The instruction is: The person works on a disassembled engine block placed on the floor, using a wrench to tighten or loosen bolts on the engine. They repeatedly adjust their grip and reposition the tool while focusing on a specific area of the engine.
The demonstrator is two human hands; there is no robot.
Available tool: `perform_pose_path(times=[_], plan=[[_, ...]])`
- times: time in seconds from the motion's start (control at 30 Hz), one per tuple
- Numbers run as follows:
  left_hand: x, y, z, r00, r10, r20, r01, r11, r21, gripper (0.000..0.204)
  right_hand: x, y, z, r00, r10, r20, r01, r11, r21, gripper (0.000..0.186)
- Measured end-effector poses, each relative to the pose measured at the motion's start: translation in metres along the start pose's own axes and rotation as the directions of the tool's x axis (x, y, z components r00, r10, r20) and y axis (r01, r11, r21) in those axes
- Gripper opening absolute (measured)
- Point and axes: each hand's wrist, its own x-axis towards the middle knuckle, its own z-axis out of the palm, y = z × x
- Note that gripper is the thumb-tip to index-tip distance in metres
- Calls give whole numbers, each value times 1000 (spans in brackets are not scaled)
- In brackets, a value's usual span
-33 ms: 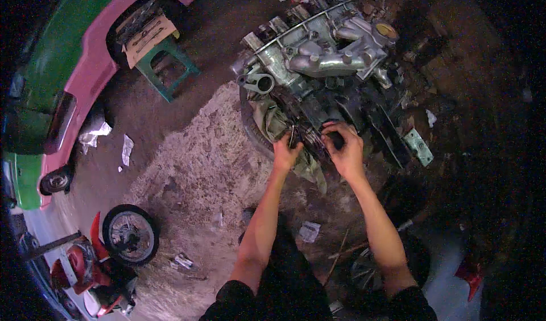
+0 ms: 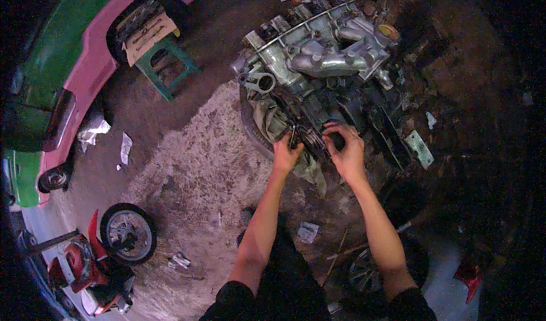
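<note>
My left hand (image 2: 288, 152) is closed, its fingers wrapped round a slim dark metal piece (image 2: 294, 134) whose kind I cannot make out. Close on its right, my right hand (image 2: 347, 151) has thumb and forefinger curled in toward a dark gap; whatever they hold, if anything, is hidden. Between the hands lies a cluster of thin metal parts (image 2: 312, 137), on or beside a crumpled olive cloth (image 2: 271, 119). Just beyond, a connecting rod (image 2: 259, 82) rests with its large round end to the right. A silvery engine head with its manifold (image 2: 327, 62) lies past it.
Dark plates (image 2: 387, 133) and a pale metal plate (image 2: 419, 148) lie to the right. A green stool (image 2: 166, 70) carrying cardboard and tools stands by a pink and green car (image 2: 91, 53). A red motorcycle (image 2: 79, 264) is at lower left. Paper scraps (image 2: 307, 232) litter the rough floor.
The view has shifted very slightly. Both hands keep nearly the same place and grip.
</note>
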Motion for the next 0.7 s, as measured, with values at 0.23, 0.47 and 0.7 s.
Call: perform_pose_path(times=[0.23, 0.47, 0.7], plan=[[-13, -4, 6, 991, 106, -81, -107, 994, -18, 53, -2, -2, -1, 999, -1, 33, 3, 999, -32, 17], [2, -9, 7, 986, -164, 15, 162, 958, -237, 32, 1, -4, -1, 998, 12, 63, -10, 999, -30, 15], [-3, -3, 7, 985, -157, -68, 126, 934, -334, 25, -1, -1, -1, 997, 22, 70, -17, 998, -59, 16]])
